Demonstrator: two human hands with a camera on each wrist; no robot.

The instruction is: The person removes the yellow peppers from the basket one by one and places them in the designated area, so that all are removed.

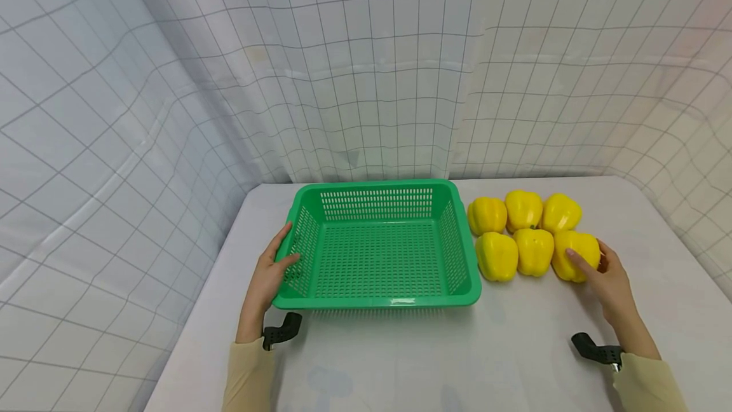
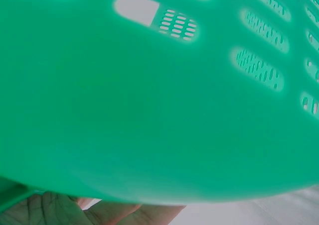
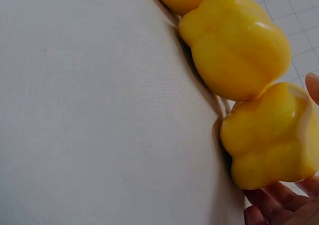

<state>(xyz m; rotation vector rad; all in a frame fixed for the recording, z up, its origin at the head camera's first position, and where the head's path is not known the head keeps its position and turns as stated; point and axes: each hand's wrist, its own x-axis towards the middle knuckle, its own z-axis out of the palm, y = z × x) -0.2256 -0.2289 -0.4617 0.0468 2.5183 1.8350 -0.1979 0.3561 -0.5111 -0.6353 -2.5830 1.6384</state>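
Note:
A green plastic basket with slotted walls stands on the table, and nothing lies in it. My left hand grips its left side, the thumb over the rim and the fingers along the outer wall. In the left wrist view the basket wall fills most of the picture, with part of the hand below. My right hand holds the front right yellow bell pepper, thumb on one side and fingers on the other. That bell pepper still sits with the others, beside a neighbouring bell pepper.
More yellow bell peppers sit in two short rows right of the basket, close to its right wall. White cloth with a dark grid hangs behind and at the sides of the white table. Each wrist carries a black mount.

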